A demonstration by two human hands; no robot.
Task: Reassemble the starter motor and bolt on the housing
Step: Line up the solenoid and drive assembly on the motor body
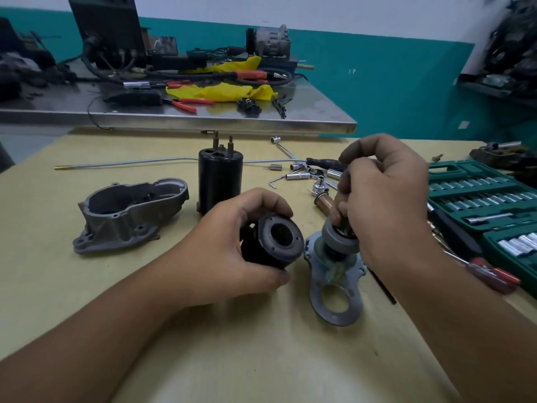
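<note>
My left hand grips a black cylindrical motor part with a round opening facing me, tilted just above the tan table. My right hand holds the armature shaft with its grey gear end pointing down onto a flat grey end plate lying on the table. The cast grey housing lies open side up at the left. A black solenoid cylinder with studs on top stands upright behind my left hand.
A green socket set case lies open at the right, with a red-handled screwdriver in front of it. Loose sockets and hex keys lie behind my right hand. A thin metal rod crosses the table. A cluttered steel bench stands behind.
</note>
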